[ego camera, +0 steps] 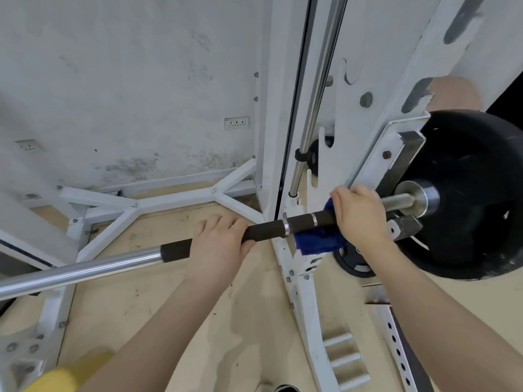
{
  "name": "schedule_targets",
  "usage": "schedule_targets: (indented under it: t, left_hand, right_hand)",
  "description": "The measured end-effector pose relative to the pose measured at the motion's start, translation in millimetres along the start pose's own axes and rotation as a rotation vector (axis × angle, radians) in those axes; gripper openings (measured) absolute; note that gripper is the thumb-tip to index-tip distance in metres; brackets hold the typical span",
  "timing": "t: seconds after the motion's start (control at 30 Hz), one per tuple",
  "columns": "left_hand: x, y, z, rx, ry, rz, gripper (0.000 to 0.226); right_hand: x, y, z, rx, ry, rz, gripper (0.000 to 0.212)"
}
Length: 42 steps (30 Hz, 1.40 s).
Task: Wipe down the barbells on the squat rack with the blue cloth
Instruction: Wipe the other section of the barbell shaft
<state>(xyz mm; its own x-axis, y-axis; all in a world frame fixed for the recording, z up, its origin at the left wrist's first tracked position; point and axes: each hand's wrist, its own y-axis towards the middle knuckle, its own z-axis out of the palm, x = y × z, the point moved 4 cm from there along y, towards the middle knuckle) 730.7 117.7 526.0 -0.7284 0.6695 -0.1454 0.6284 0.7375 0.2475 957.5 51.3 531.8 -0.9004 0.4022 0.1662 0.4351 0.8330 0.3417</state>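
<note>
Centre frame: left hand (219, 244) grips the barbell (266, 229); right hand (360, 215) apparently clamps the blue cloth (318, 241) around it.

Both bare forearms reach forward and away from the near edge of the scene, the left one rising from the near left, the right one from the near right. The left hand (219, 244) lies palm down with the back of the hand showing, its fingers curled over the far side of the bar (266, 229) and the thumb hooked round the near side. The right hand (360, 215) sits further right and a little farther off, knuckles up, fingers curled forward and down, pressing the cloth (319, 241) round the bar. The two hands are apart, both wrists nearly straight.
</note>
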Motion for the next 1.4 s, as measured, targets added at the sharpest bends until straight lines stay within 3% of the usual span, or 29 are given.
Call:
schedule_targets:
  t: [0.1, 0.23, 0.33, 0.37, 0.43, 0.5, 0.57, 0.6, 0.73, 0.83, 0.93, 0.97, 1.03, 1.07, 1.17, 1.23, 1.37, 1.4]
  left_hand:
    - [-1.7, -1.1, 2.3, -0.011, -0.017, -0.035, 0.025]
    - [-0.7, -0.9, 2.9, -0.017, -0.055, -0.070, 0.024]
    - [2.3, -1.1, 2.0, -0.029, -0.076, -0.077, 0.022]
    - [3.4, -1.4, 2.1, -0.037, -0.080, -0.082, 0.022]
    - [3.3, -2.4, 2.5, -0.045, -0.079, -0.089, 0.022]
    - [0.1, -4.8, 2.5, -0.055, -0.041, -0.100, 0.023]
    - [-3.4, -7.1, 2.5, -0.051, -0.008, -0.117, 0.023]
    - [-3.8, -7.7, 2.7, -0.047, -0.002, -0.126, 0.023]
    - [1.3, -5.5, -1.2, -0.014, -0.041, -0.107, 0.025]
    - [15.6, -11.2, -14.9, -0.050, -0.070, -0.063, 0.034]
    - [47.3, -26.3, -31.2, -0.114, -0.088, -0.122, 0.041]
    - [59.4, -31.4, -34.3, -0.116, -0.085, -0.147, 0.041]
    - [81.1, -39.6, -36.4, -0.095, -0.089, -0.175, 0.036]
    - [89.2, -42.1, -36.6, -0.080, -0.100, -0.185, 0.032]
    - [99.0, -45.6, -36.7, -0.029, -0.148, -0.208, 0.025]
    - [100.1, -45.3, -37.0, 0.023, -0.149, -0.217, 0.031]
    - [108.7, -44.9, -38.1, 0.118, -0.078, -0.183, 0.038]
    - [112.3, -46.3, -38.2, 0.124, -0.081, -0.177, 0.035]
  right_hand:
    - [32.9, -6.0, 3.7, 0.064, -0.125, 0.002, 0.013]
    - [69.6, -18.4, 12.5, 0.030, 0.091, -0.220, 0.015]
    - [47.8, -7.3, 18.3, 0.190, -0.075, -0.452, 0.027]
    - [33.0, -0.5, 16.7, 0.228, -0.145, -0.432, 0.028]
    - [11.9, 7.2, 13.0, 0.131, -0.210, -0.294, 0.032]
    - [26.6, 3.1, 3.8, 0.027, -0.163, -0.185, 0.016]
    - [63.7, -4.5, 15.9, 0.123, -0.137, -0.281, 0.006]
    - [88.5, -10.4, 17.3, 0.156, -0.109, -0.358, 0.011]
    - [138.3, -17.9, 14.4, 0.037, 0.264, -0.473, 0.019]
    - [118.4, -13.9, 20.8, 0.145, 0.051, -0.502, 0.016]
    - [102.8, -9.4, 21.6, 0.042, 0.028, -0.384, 0.044]
    - [112.8, -9.6, 23.3, 0.086, -0.025, -0.349, 0.044]
    - [144.2, -15.1, 29.2, 0.156, -0.104, -0.401, 0.019]
    - [163.1, -20.3, 27.4, 0.139, -0.086, -0.415, 0.010]
    - [202.9, -29.9, 24.0, 0.034, 0.107, -0.396, 0.025]
    - [214.7, -32.8, 26.5, -0.034, 0.088, -0.450, 0.029]
    - [185.8, -27.3, 31.1, 0.232, -0.145, -0.560, 0.006]
    - [169.2, -23.9, 29.8, 0.240, -0.206, -0.504, 0.013]
